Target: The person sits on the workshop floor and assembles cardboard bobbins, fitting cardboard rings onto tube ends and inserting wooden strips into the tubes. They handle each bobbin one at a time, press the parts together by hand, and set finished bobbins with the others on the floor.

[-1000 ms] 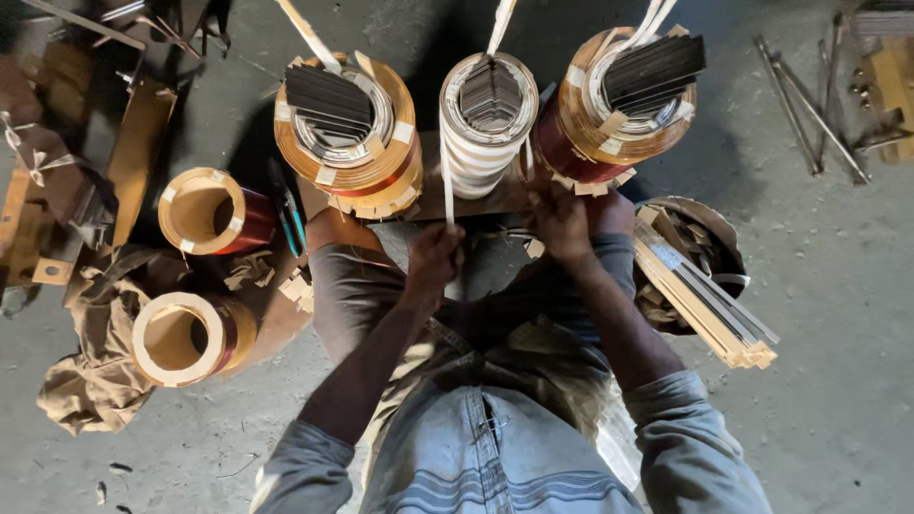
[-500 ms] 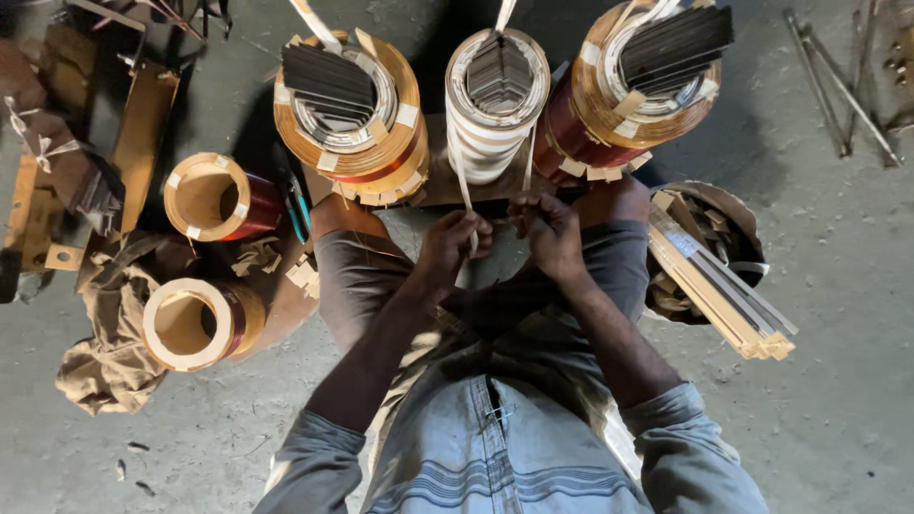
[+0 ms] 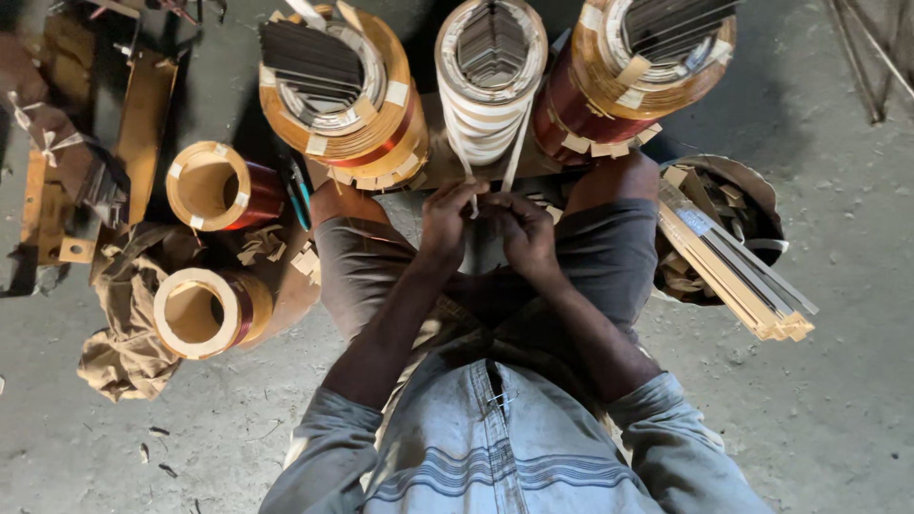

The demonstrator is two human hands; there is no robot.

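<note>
I see the left hand (image 3: 447, 214) and the right hand (image 3: 526, 228) brought close together over the lap, fingers curled inward and pinched on the two tape ends (image 3: 514, 157) that hang from the white coil (image 3: 490, 76). The left fingers close on the nearer strip, and the right fingers are pressed tight just beside them; I cannot tell exactly how the strips cross between the fingertips.

The tape is flat, narrow and pale, and it runs taut from the hands up to the white coil, which stands directly ahead of the knees, in the middle of three upright coils. That coil is a cylinder wrapped in bands of white tape, with a stack of grey metal sheets showing in its open top.

To its left I note a larger coil (image 3: 343, 95) ringed in tan paper with red winding beneath; to its right a similar red and tan coil (image 3: 633, 76). Two shorter hollow rolls (image 3: 214, 186) of stiff brown paper lie at the left, near a crumpled cloth (image 3: 124, 305). At the right, a bundle of thin wooden strips (image 3: 733, 276) rests across a round pan (image 3: 752, 190) of scraps. The floor (image 3: 838, 381) is rough grey concrete.
</note>
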